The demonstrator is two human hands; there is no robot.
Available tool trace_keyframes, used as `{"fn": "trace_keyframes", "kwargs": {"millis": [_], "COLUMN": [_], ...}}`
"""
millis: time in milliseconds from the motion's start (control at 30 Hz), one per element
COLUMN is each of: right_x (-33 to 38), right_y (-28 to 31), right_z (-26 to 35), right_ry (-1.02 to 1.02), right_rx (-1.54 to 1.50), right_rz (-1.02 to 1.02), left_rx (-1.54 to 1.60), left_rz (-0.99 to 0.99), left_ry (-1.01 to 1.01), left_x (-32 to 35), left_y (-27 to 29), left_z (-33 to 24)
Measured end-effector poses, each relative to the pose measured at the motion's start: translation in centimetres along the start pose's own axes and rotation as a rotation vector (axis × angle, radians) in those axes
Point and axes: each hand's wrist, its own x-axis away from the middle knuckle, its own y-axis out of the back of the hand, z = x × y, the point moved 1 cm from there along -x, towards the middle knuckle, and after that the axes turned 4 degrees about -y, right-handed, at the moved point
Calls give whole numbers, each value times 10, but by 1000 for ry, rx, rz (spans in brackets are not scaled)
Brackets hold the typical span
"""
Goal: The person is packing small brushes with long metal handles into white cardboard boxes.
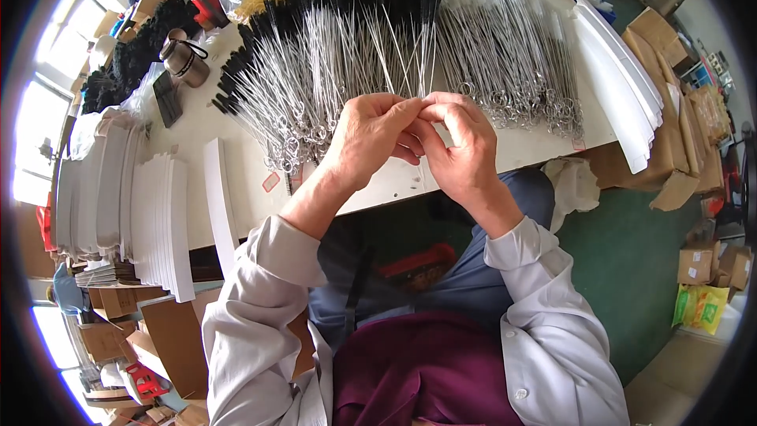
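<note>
My left hand [364, 136] and my right hand [467, 146] meet at the table's near edge, fingertips pinched together. A few thin wire brushes [428, 47] with black bristle tips run down to the pinch; their near ends are hidden by my fingers. Beyond and left of my hands lies a wide pile of black-bristled wire brushes [327, 47], looped wire ends toward me. To the right, a second pile of pale-bristled wire brushes [505, 43] lies the same way, with rings at the near ends.
White folded card strips [162, 213] stand at the left, and more white strips [619, 83] lie along the right edge. A steel flask [185, 63] and a black flat object [167, 100] rest on the left. Cardboard boxes [666, 102] stand beyond the table at right.
</note>
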Motion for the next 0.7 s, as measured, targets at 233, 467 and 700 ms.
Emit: {"fn": "trace_keyframes", "kwargs": {"millis": [233,467,700], "right_x": [5,-11,-29], "right_y": [5,-4,1], "right_z": [-3,-31,-50], "right_ry": [11,-1172,-1172], "right_rx": [-124,-911,-993], "right_rz": [23,236,366], "left_rx": [61,-35,-869], "left_rz": [-39,-52,-155], "left_ry": [94,104,-401], "left_x": [4,7,6], "left_y": [3,-3,0], "left_z": [3,11,16]}}
